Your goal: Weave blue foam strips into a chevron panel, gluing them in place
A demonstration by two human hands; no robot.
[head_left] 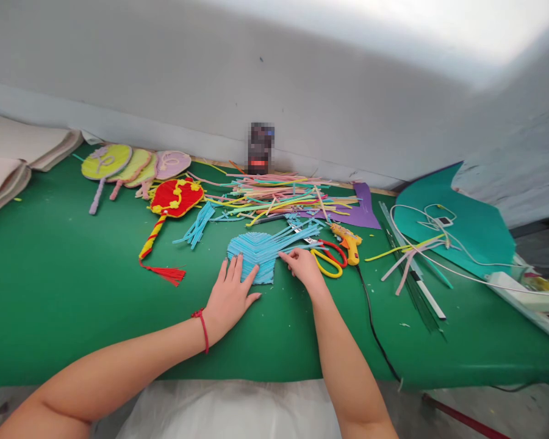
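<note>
A light blue panel of pipe cleaners laid side by side (256, 244) rests on the table, with loose strand ends fanning out to its upper right. My left hand (231, 292) lies flat on the panel's lower left part, fingers spread. At the panel's right edge my right hand (303, 268) is closed in a pinch on the end of a blue pipe cleaner (281, 253). Just beyond that hand are scissors with red and yellow handles (327, 268) and a yellow glue gun (348, 241); the scissor blades are partly covered by blue strands.
Coloured pipe cleaners (274, 198) are heaped at the back, beside purple sheet material (368, 207). A red fan with a tassel (176, 198) and several pale fans (107, 161) lie left. On the right are a teal sheet (466, 219), white cable (476, 262) and strips. The glue gun's black cord (370, 317) trails forward.
</note>
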